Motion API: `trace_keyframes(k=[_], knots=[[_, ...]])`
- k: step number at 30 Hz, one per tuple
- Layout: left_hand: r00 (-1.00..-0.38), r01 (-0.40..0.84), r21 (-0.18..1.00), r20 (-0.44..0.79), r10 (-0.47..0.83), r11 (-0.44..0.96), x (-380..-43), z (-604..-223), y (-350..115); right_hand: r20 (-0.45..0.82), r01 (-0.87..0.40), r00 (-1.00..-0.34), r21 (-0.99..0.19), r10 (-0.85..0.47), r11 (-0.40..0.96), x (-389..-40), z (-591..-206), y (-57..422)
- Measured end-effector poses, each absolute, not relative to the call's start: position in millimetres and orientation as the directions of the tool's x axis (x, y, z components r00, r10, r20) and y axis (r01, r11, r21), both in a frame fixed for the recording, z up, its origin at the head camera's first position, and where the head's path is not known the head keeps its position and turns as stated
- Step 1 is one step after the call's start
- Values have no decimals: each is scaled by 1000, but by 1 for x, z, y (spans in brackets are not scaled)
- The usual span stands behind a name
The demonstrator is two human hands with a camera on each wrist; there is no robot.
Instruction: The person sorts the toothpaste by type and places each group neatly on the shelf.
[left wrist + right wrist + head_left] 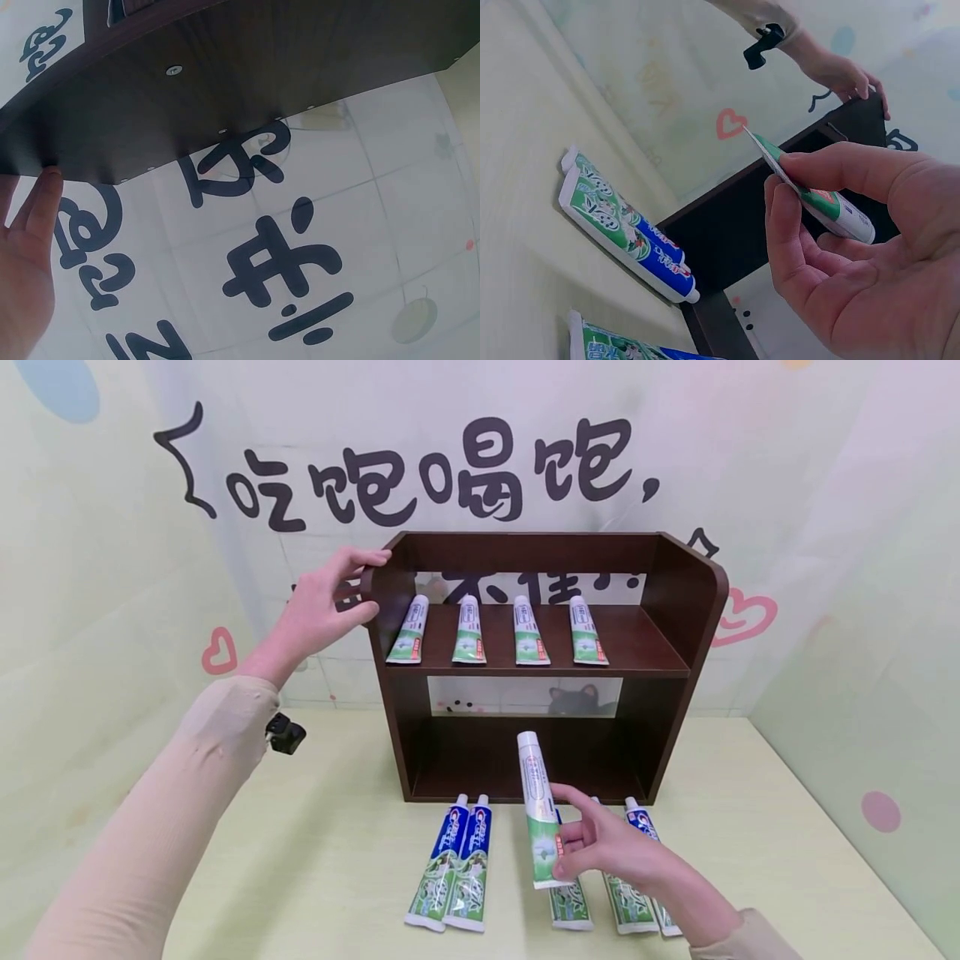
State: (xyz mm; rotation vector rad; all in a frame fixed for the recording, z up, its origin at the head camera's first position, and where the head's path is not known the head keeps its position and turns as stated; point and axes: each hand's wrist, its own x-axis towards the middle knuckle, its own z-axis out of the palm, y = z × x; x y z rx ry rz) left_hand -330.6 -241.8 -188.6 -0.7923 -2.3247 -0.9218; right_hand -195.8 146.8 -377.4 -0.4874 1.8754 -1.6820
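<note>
My right hand (611, 847) pinches a white and green toothpaste tube (536, 802) near its flat lower end. The tube is held cap up in front of the lower compartment of a dark brown two-tier shelf (555, 672). In the right wrist view, the thumb and fingers press on opposite faces of the tube (847, 217). My left hand (322, 597) grips the upper left corner of the shelf, thumb on the front edge and fingers over the top. The left wrist view shows fingertips (51, 176) against the dark side panel (225, 82).
Several matching white and green tubes (468, 631) lean in a row on the upper tier. On the pale table (315, 843) before the shelf lie two blue and green toothpaste tubes (468, 868) at left, and several more (630, 902) partly behind my right hand. A lettered wall stands behind.
</note>
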Motion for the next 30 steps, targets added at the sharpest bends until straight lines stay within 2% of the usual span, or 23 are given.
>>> trace_keyframes(k=[12,30], knots=[[-696,680,438,638,330,588,-330,-188,-242,-72,-53,-844,-975,-531,215,-189,-338,160],[-698,678,441,636,329,588,-327,-187,-240,79,-183,-922,-951,-378,248,-192,-288,198]])
